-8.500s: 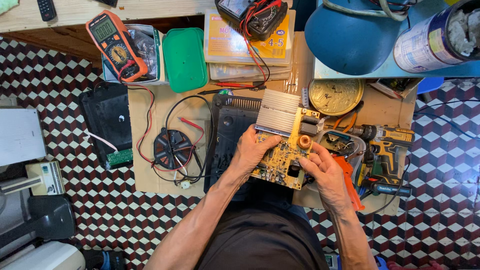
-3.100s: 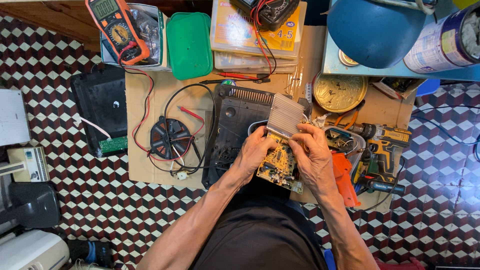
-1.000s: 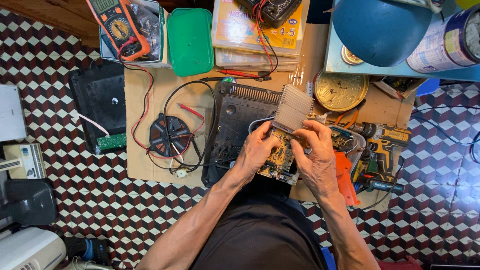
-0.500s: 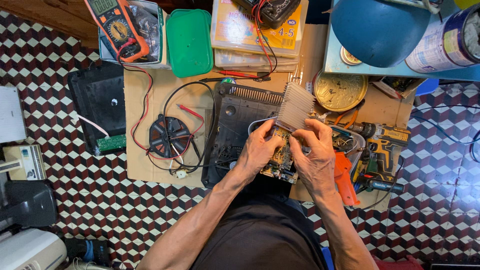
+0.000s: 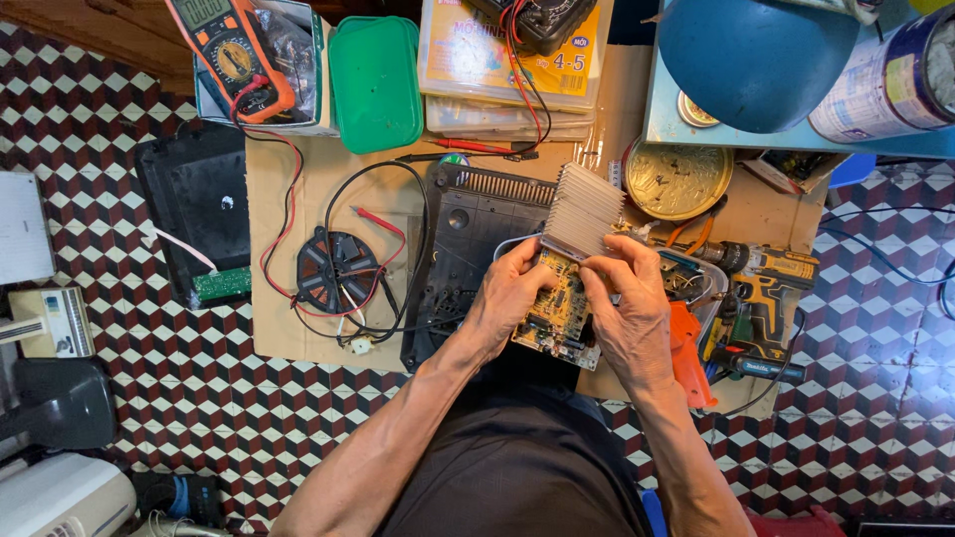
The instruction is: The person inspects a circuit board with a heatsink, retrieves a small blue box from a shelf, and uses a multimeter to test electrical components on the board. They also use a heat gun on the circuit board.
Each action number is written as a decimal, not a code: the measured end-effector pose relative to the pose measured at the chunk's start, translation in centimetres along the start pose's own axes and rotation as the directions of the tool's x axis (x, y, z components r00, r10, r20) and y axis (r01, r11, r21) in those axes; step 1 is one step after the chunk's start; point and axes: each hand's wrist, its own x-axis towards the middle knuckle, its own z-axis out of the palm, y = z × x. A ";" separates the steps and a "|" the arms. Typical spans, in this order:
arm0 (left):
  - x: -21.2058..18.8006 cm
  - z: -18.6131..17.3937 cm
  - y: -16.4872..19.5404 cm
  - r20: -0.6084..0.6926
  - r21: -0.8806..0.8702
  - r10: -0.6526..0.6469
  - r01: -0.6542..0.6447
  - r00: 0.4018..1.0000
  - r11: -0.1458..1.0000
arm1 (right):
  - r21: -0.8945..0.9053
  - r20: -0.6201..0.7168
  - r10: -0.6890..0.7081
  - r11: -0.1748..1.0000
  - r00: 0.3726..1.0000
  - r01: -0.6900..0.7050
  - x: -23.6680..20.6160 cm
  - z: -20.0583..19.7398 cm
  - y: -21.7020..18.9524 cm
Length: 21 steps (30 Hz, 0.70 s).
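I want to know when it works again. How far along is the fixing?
Already done: the black casing lies open and the round coil sits out on the cardboard. In hand: both hands, left hand and right hand, grip the circuit board with its finned heat sink. Left: everything remains apart, so nothing is reassembled.

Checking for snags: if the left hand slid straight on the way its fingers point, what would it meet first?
Probably the finned heatsink on the circuit board; the left hand points up-right toward it, though depth is unclear.
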 end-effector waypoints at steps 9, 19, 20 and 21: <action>0.9 1.4 1.4 0.025 0.047 -0.024 0.023 0.999 0.999 | -0.033 0.032 -0.025 0.999 0.999 0.026 1.5 -2.6 -0.1; 6.4 11.2 3.9 0.062 0.108 0.004 -0.011 0.998 0.994 | -0.082 -0.128 -0.135 0.989 0.983 0.125 5.7 -10.9 3.7; 6.5 12.2 4.1 0.068 0.092 -0.009 0.002 0.998 0.996 | -0.054 -0.127 -0.072 0.996 0.989 0.065 5.8 -11.6 4.0; 6.5 12.8 4.3 0.074 0.076 -0.021 0.015 0.997 0.997 | -0.027 -0.122 -0.010 1.000 0.992 0.006 5.8 -12.2 3.9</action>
